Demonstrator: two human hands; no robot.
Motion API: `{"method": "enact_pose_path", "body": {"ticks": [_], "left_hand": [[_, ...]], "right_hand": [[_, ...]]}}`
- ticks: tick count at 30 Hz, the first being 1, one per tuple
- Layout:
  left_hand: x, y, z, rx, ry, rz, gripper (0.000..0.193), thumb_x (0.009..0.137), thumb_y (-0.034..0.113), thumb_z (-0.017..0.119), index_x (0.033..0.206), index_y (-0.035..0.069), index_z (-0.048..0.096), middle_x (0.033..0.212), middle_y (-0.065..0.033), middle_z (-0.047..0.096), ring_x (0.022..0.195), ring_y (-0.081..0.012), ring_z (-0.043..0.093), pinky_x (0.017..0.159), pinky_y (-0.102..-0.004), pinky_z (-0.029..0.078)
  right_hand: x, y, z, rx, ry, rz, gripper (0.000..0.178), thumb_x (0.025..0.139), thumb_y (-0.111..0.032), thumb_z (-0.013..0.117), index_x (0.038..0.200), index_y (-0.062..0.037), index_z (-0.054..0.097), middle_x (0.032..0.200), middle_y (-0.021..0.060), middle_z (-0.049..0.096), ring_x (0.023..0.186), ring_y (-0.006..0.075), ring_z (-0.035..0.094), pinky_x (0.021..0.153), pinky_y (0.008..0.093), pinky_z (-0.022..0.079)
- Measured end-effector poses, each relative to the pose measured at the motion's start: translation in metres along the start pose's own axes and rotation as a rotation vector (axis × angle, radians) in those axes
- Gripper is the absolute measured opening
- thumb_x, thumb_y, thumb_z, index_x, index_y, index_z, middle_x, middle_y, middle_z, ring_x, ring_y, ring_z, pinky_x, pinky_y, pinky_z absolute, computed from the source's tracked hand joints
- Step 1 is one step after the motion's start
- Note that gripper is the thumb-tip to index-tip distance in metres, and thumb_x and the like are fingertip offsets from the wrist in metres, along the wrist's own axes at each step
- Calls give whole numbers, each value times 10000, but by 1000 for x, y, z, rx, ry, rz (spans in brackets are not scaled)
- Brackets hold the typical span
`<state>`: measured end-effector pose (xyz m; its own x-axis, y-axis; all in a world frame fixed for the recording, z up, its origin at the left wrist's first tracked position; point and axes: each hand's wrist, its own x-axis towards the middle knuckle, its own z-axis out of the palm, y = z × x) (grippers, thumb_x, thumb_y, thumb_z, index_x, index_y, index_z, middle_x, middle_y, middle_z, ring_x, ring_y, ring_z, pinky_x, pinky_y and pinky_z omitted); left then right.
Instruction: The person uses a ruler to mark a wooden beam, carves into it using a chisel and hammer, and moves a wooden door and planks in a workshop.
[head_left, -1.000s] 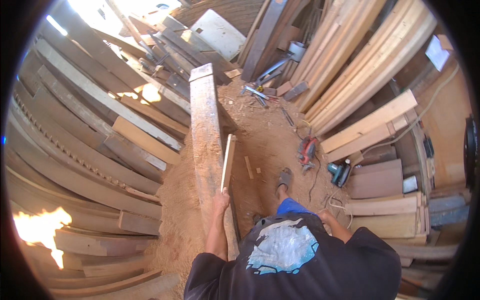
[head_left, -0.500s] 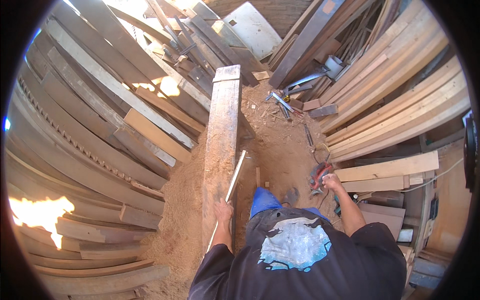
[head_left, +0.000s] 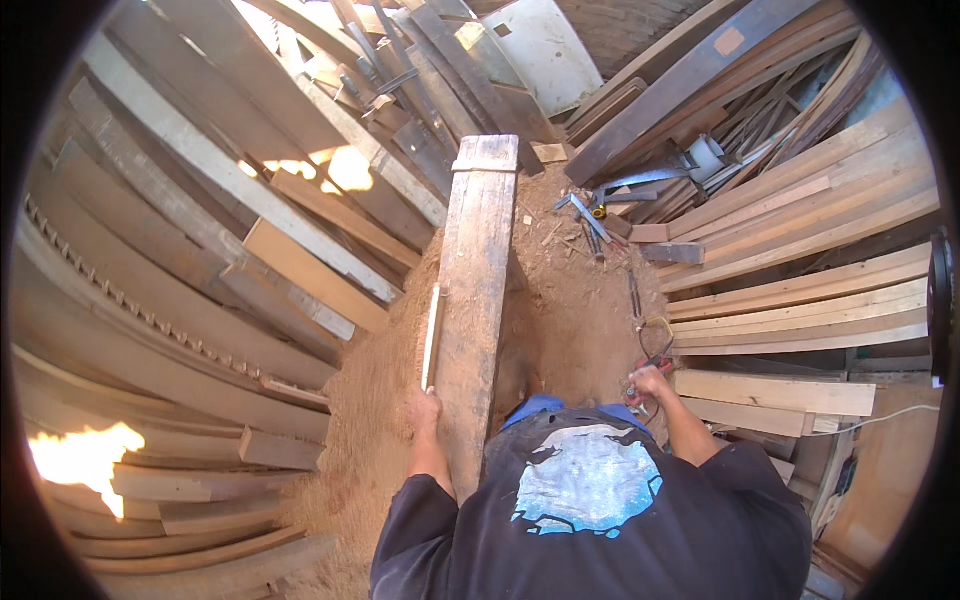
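Note:
My left hand (head_left: 425, 408) is closed around the lower end of a thin, pale wooden strip (head_left: 432, 340). The strip points away from me along the left edge of a long, worn wooden bench (head_left: 475, 240). On the right, low over the dusty ground, my right hand (head_left: 648, 385) is closed on a red corded power tool (head_left: 632, 392). Most of that tool is hidden by the hand and my body.
Sawdust (head_left: 590, 330) covers the ground around the bench. A blue-grey square (head_left: 583, 212) and other hand tools lie beyond, at right. Stacked boards (head_left: 800, 310) line the right side; long planks (head_left: 200, 290) lean along the left. A white panel (head_left: 540, 55) stands at the back.
My left hand has carried the strip from the bench's right edge to its left edge. My right hand has drawn the power tool closer to my body. The whole view has shifted slightly.

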<state>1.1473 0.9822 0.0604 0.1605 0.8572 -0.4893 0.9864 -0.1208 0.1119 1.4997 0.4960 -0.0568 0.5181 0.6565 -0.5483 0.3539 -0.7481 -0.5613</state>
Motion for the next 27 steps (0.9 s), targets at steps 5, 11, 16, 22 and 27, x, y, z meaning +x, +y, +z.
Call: {"method": "enact_pose_path", "body": {"ticks": [5,11,16,22,27], "left_hand": [[59,35,-52,0,-167,31,506,963,400,549,1263,-4,599,1206,-320,611,1184,-444,573,995,-494,456],[63,133,-59,-21,-224,242,538,962,419,546,1245,-38,552,1200,-349,593,1191,-467,561,1000,-512,446],[94,147,-20,-80,-168,314,454,946,366,593,1190,-12,538,1131,-341,611,1085,-471,604,920,-529,470],[91,198,-25,90,179,493,489,867,291,683,1279,68,543,1002,-273,633,990,-461,591,842,-524,480],[138,194,-7,7,257,612,631,818,273,731,1388,114,512,918,-247,619,908,-418,574,777,-502,473]], "right_hand": [[62,-140,-77,318,78,294,346,891,-327,555,983,-29,705,847,154,706,732,291,678,676,414,525],[68,-194,-110,567,161,333,261,922,-260,589,888,-21,688,742,50,668,602,129,599,544,315,463],[68,-179,-101,529,76,412,279,921,-278,584,864,-30,697,721,63,663,575,147,597,513,339,456],[93,-98,-115,283,-103,731,253,909,-254,599,813,-41,696,630,86,629,512,187,570,433,381,419],[175,-91,-166,130,-82,437,273,914,-273,604,788,-47,690,644,86,644,587,199,624,520,400,479]]}}
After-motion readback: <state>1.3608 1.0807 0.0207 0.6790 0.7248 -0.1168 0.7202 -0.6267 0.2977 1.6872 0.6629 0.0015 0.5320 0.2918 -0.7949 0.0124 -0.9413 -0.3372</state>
